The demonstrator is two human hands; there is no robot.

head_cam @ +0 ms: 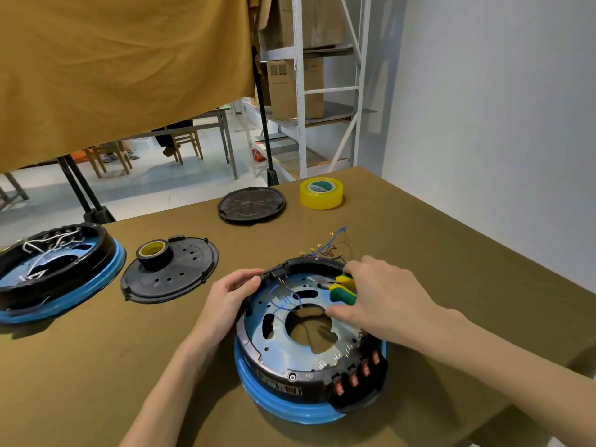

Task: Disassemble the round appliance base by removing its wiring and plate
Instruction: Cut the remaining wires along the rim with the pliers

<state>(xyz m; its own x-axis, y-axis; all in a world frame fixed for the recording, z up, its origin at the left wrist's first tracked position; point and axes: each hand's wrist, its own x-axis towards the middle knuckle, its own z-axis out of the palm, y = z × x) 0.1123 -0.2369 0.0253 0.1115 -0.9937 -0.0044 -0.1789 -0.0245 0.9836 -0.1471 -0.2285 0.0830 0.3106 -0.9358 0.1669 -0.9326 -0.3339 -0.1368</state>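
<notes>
A round appliance base [290, 401] with a blue rim, black housing and red switches lies upside down in front of me. Inside it sits a metal plate [280, 346] with a large centre hole. A thin blue wire [287, 301] curls over the plate. My left hand [225, 301] grips the base's black upper left rim. My right hand [383, 298] holds pliers [338, 287] with yellow-green handles, their jaws pointing left over the plate. Loose cut wires [325, 246] with metal terminals lie on the table just behind the base.
A second blue-rimmed base [48, 275] with white wires lies at the left. A black cover plate [180, 279] carries a roll of black tape [154, 253]. Another black disc [251, 204] and a yellow tape roll [321, 193] lie further back. The table edge runs along the right.
</notes>
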